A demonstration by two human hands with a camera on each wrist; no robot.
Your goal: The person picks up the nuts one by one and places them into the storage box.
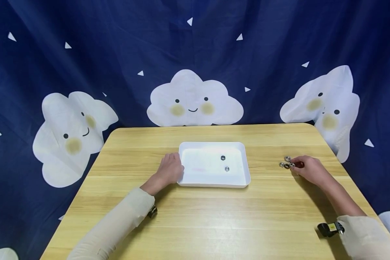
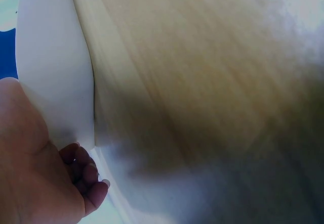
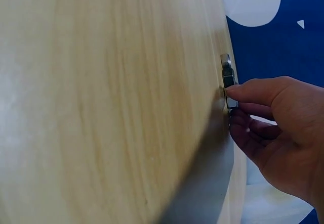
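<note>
At the left end of a shallow white tray (image 1: 211, 184), my left hand (image 1: 171, 168) grips the side wall with curled fingers. The left wrist view shows that hand (image 2: 43, 168) against the tray's outer wall (image 2: 55, 57). Inside the tray lie a dark hex nut (image 1: 222, 157) and a silver hex nut (image 1: 227, 169), apart from each other. Off to the right, my right hand (image 1: 310, 169) pinches a silver nut (image 3: 232, 101) between thumb and fingers, low at the tabletop. Close beside it are a dark nut (image 1: 287, 166) and two silver nuts, one farther back (image 1: 287, 158).
A light wooden table (image 1: 201, 220) carries everything, its back edge meeting a dark blue curtain (image 1: 126, 47) printed with white clouds. The tray stands near the middle of the table, left of the loose nuts. Both wrists wear small black cameras (image 1: 328, 229).
</note>
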